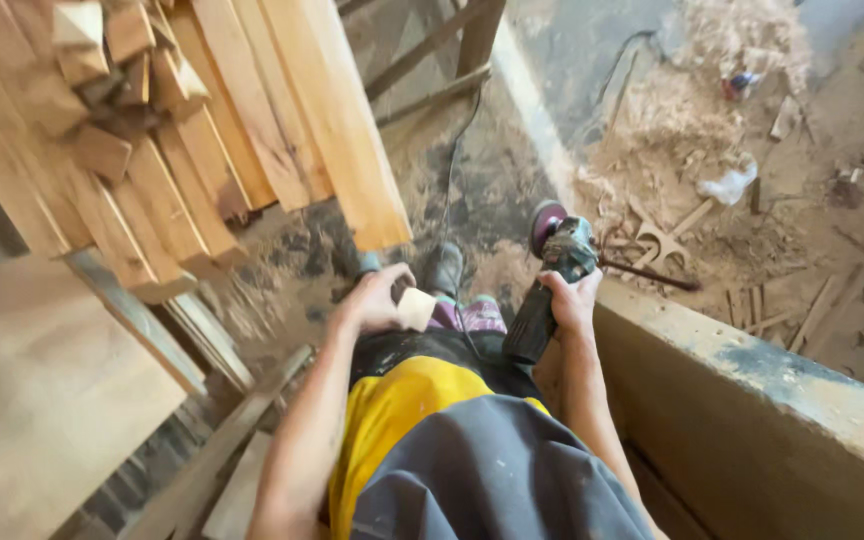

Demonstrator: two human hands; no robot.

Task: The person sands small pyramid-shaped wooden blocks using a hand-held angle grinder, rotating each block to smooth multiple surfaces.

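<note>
Left hand (377, 300), frame centre: fingers (392, 283) curled shut round small pale wood block (416, 308), block poking out on the hand's right side, flat cut face toward camera, over the lap. Grip looks like thumb under, fingers over; thumb itself hidden.

Right hand (570, 300), just right of centre: fingers wrapped tight round dark body of angle grinder (552, 280). Grinder long axis running lower left to upper right, butt end low toward the lap, head up and away. Reddish sanding disc (546, 225) at top of the head, tilted on edge, facing left toward the block. Spinning or not: cannot tell.

Key relation: block lying left of and slightly below the disc, gap between them, not touching. Both at roughly the same height in frame; left hand nearer the block (holding it), right hand nearer the disc.

Outward: thin black cord (455, 160) running up from near the hands through centre frame. Yellow and grey clothing (452, 450) bottom centre, shoes (444, 268) just above the hands. Stack of pale planks (202, 130) upper left, ends pointing down-right. Wide pale board (42, 400) lower left, blurred. Thick worn wooden beam (752, 400) lower right, just beside right forearm. Sawdust heap (692, 130) and offcuts upper right on floor.
</note>
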